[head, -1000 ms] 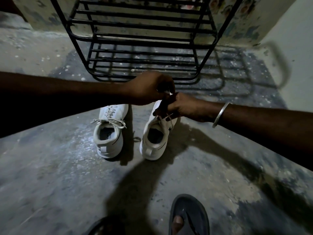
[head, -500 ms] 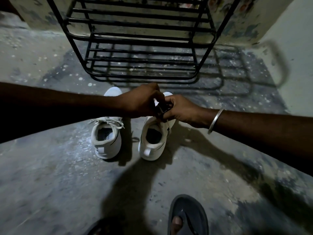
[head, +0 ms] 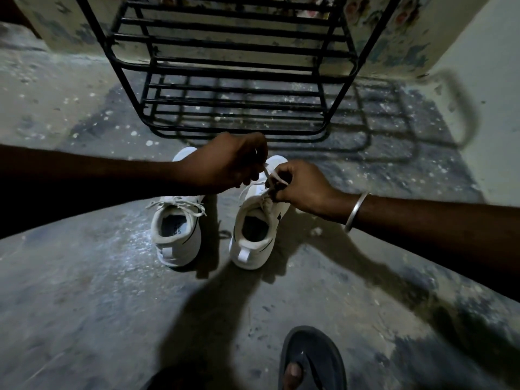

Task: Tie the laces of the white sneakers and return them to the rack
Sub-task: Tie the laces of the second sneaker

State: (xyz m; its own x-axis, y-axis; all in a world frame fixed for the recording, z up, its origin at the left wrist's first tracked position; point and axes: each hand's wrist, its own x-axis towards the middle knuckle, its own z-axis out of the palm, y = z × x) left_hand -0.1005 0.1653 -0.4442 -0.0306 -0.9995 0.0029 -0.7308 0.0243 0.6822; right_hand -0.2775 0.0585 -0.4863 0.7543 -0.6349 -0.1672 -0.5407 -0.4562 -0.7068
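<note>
Both white sneakers stand on the floor (head: 84, 291) at mid-frame, heels toward the bottom edge, toes toward the black rack (head: 233, 68) at upper centre; their long axes run up and down the picture. The left sneaker (head: 177, 235) lies below the left forearm, its laces already in a bow; the right sneaker (head: 254, 229) sits directly under both hands. The left hand (head: 228, 164) is pinched closed on one lace end (head: 264, 171), drawn up and leftward; the right hand (head: 304, 184), a bangle (head: 356, 211) on its wrist, is closed on the other strand just above the tongue; the knot looks unfinished, and the rack lies just beyond the toes.
</note>
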